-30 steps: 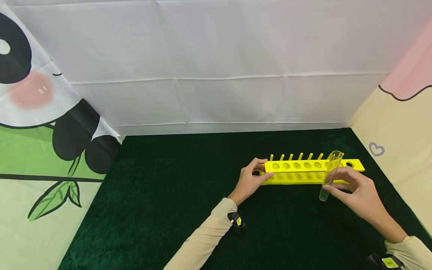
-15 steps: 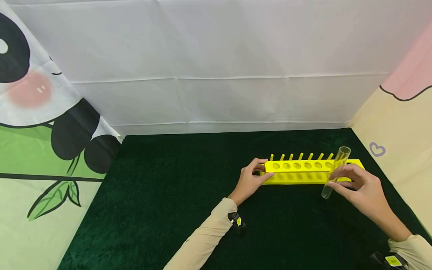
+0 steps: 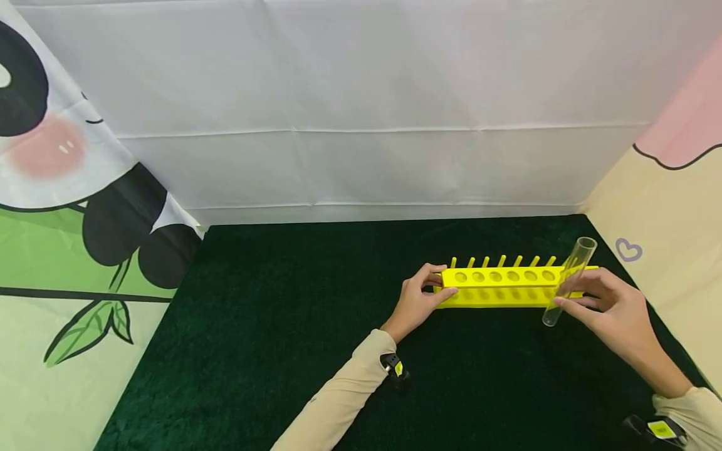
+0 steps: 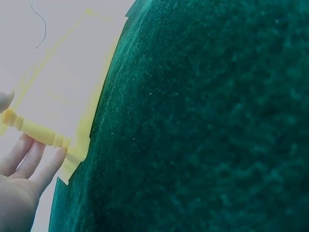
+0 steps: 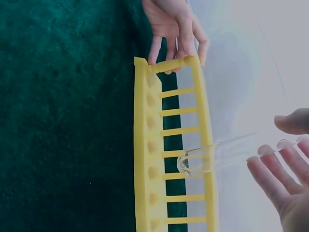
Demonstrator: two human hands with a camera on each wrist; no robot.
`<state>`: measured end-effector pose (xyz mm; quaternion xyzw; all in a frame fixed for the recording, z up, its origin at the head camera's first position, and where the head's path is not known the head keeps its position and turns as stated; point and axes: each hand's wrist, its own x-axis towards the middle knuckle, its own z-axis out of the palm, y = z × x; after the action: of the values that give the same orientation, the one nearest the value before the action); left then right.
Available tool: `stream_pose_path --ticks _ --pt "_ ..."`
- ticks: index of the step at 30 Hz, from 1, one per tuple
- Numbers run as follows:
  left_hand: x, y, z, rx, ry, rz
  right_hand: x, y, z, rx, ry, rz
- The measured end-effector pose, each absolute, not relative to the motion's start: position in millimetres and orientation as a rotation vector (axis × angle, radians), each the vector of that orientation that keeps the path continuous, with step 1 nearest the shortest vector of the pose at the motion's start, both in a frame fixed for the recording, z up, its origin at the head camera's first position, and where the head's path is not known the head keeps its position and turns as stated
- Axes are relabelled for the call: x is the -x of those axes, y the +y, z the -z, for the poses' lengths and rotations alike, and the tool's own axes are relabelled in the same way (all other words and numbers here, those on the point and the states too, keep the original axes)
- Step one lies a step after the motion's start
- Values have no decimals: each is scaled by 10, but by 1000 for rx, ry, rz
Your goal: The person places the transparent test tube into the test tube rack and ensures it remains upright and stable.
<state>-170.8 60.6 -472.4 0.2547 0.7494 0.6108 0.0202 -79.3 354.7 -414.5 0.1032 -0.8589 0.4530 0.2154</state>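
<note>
A yellow test tube rack [image 3: 496, 285] with a row of round holes and a row of pegs behind stands on the dark green cloth. My left hand [image 3: 414, 305] grips its left end post, thumb in front; the left wrist view shows fingertips of that hand [image 4: 29, 179] against the post. Near the rack's right end, my right hand [image 3: 617, 313] pinches a clear glass test tube [image 3: 583, 250] between thumb and fingers. The tube leans with its mouth up and to the right. Its rounded bottom [image 5: 186, 162] is in front of the rack, outside the holes.
Dark green cloth [image 3: 282, 326] covers the table. A white curtain [image 3: 338, 113] hangs behind it. Printed fabric with a cartoon animal [image 3: 118, 219] lines the left side, and cream and pink fabric [image 3: 671, 213] lines the right. A black device is strapped to each wrist.
My right hand has carried the test tube to the right along the rack's front and slightly up, and the tube leans more to the right. The left hand and the rack have stayed put.
</note>
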Motion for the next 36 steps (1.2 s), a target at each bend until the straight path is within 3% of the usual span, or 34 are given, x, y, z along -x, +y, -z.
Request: stream_pose_path --ticks 14,23,36 --pt "1704 608 4720 -795 2322 -1900 775 3610 4104 -245 -2379 -1282" --pt "1858 661 5031 -782 2340 -1894 802 3660 4121 -226 -2366 -1308" --pt "1867 620 5051 -785 2344 -1886 794 3721 4164 -168 -2383 -1256"
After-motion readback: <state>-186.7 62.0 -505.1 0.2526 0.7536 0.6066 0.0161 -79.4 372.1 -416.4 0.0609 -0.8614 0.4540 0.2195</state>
